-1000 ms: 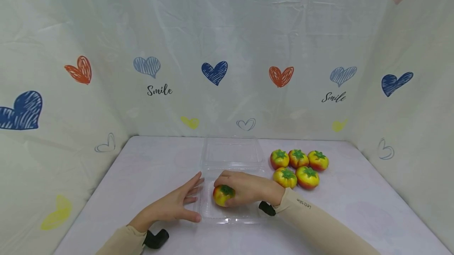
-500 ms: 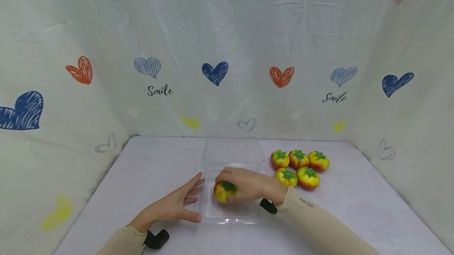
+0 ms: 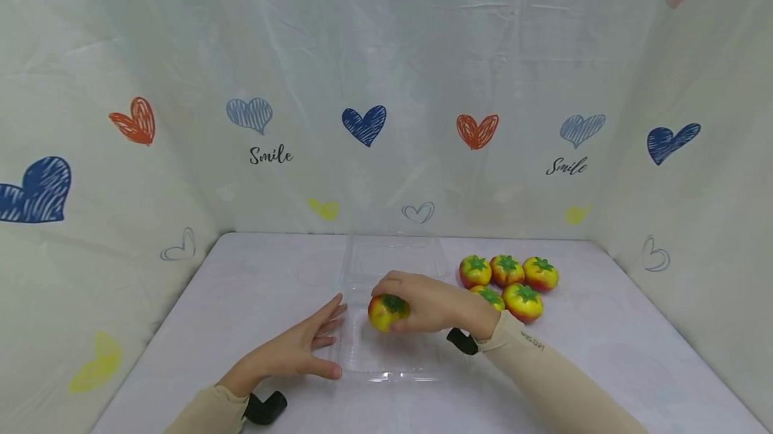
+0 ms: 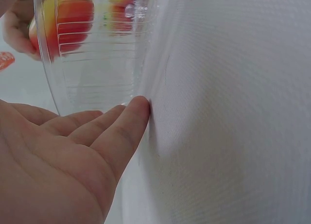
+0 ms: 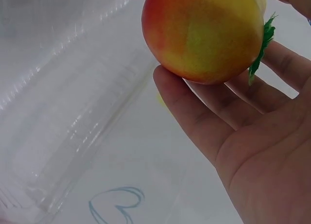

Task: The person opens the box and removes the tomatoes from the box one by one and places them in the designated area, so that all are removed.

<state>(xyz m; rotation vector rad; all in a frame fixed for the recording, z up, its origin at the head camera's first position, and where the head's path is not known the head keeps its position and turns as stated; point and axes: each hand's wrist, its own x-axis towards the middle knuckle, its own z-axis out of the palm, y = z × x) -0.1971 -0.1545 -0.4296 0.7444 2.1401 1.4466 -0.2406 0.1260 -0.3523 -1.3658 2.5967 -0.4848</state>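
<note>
My right hand [image 3: 430, 301] grips a yellow-red artificial persimmon [image 3: 386, 316] with a green leafy top, fingers on its far side and thumb on its near side. The persimmon is over the base of a clear plastic clamshell box [image 3: 368, 359], whose lid [image 3: 395, 256] lies open towards the back. In the right wrist view the fingertips press against the round side of the persimmon [image 5: 204, 37]. My left hand [image 3: 292, 348] stands at the box's left side, fingers extended and thumb apart. The left wrist view has its fingertips right at the clear wall [image 4: 97, 83].
Several more persimmons [image 3: 524, 302] sit in two rows on the white table [image 3: 290, 259], right of the box; my right wrist partly covers one. A pale cloth backdrop [image 3: 519, 186] with printed hearts rises behind the table. Dark wrist cameras [image 3: 266, 408] sit below both wrists.
My right hand has moved up and slightly right in the head view, away from the box's front, with the persimmon in its grip. My left hand has stayed in place.
</note>
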